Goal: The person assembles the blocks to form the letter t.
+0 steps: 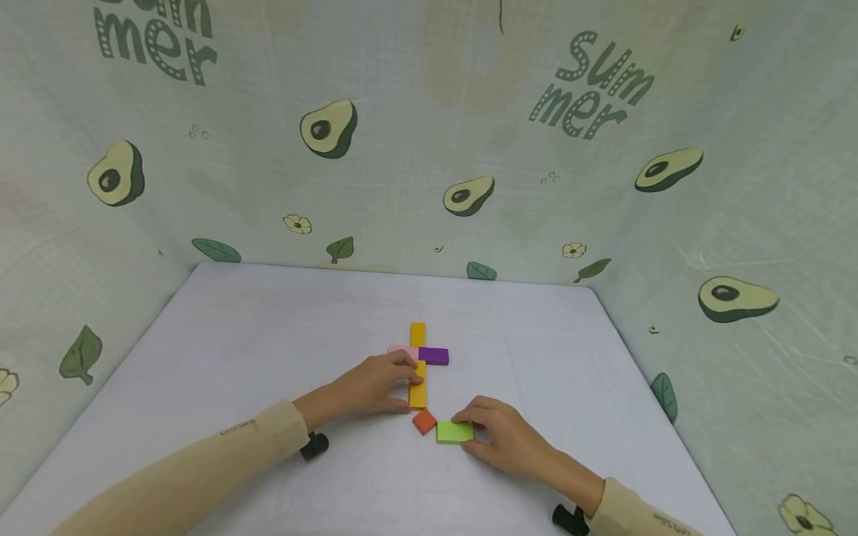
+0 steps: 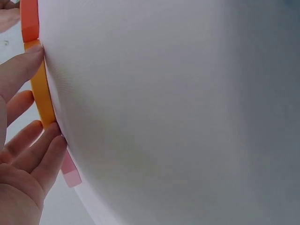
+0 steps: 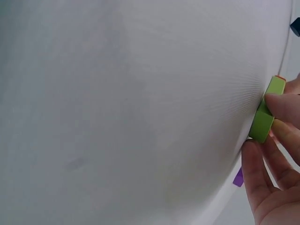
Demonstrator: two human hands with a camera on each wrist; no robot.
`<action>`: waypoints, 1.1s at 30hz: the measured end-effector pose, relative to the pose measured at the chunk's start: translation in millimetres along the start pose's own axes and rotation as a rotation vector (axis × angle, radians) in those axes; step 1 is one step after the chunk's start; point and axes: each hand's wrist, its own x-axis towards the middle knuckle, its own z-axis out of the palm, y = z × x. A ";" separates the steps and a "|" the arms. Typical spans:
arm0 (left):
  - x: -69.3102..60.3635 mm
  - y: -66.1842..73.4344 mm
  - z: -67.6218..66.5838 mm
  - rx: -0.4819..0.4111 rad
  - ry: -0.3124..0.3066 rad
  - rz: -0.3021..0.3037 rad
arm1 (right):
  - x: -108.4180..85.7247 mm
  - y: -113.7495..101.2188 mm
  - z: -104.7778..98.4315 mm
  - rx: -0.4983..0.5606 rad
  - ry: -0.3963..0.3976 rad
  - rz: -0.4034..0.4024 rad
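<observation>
My left hand (image 1: 378,383) holds the lower yellow block (image 1: 418,394), thumb at its near end and fingertips by its far end. Beyond it, an upper yellow block (image 1: 418,334) points away from me, with a pink block (image 1: 400,348) on the left and a purple block (image 1: 434,356) on the right, forming a cross. An orange-red block (image 1: 424,421) lies turned cornerwise below the yellow one. To its right, my right hand (image 1: 506,439) pinches a light green block (image 1: 449,433) between thumb and fingers, flat on the table. The right wrist view shows this green block (image 3: 261,126) at its right edge.
A white cloth covers the table (image 1: 268,320). Fabric walls (image 1: 402,134) printed with avocados and leaves rise behind it and on both sides. Black wrist cameras (image 1: 314,446) sit under both sleeves.
</observation>
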 end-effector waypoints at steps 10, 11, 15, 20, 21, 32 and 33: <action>1.2 -0.4 2.9 0.003 0.010 -0.001 | -2.5 0.9 -8.0 0.011 -0.038 0.009; 1.2 -0.3 2.8 0.005 0.011 0.000 | -2.9 1.4 -9.0 0.013 -0.039 0.011; 1.0 0.6 1.4 0.005 0.010 0.002 | -4.8 3.9 -13.2 0.022 -0.042 0.023; -0.2 0.3 -1.7 -0.006 0.001 -0.007 | -6.1 6.9 -20.2 0.023 -0.029 0.043; -1.1 -0.3 -2.5 -0.012 0.000 -0.014 | -6.3 7.2 -22.1 0.022 -0.024 0.049; -35.5 -13.0 -27.2 -0.001 0.090 -0.151 | -15.2 17.3 -53.9 0.012 0.102 0.063; -40.4 -14.9 -30.0 0.014 0.108 -0.159 | -16.8 19.0 -56.8 0.007 0.120 0.059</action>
